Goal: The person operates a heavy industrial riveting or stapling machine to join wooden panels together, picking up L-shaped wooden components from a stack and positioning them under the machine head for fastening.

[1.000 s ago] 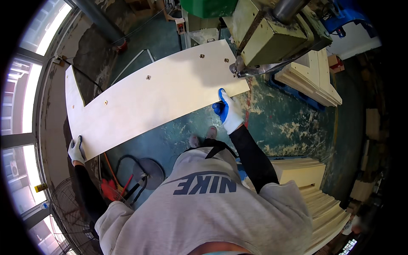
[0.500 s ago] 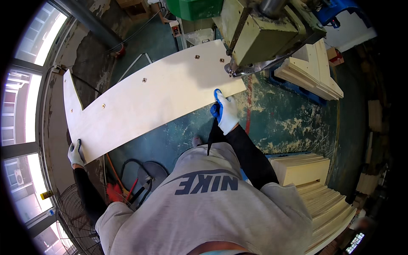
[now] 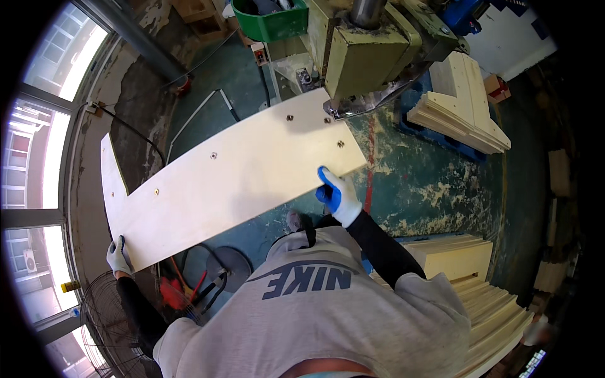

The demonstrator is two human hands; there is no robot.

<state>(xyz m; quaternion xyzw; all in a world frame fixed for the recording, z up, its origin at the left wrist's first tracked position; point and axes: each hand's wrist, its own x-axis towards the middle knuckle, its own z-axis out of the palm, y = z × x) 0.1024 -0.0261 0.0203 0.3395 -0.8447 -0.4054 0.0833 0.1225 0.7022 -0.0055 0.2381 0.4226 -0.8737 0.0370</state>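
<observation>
While a long pale plywood panel [image 3: 233, 183] lies under the green drilling machine [image 3: 372, 57], gloved right hand [image 3: 337, 195] clamped on its near edge, left hand [image 3: 118, 256] gripping the far corner, stacked boards [image 3: 460, 101] beyond the right fingers.
</observation>
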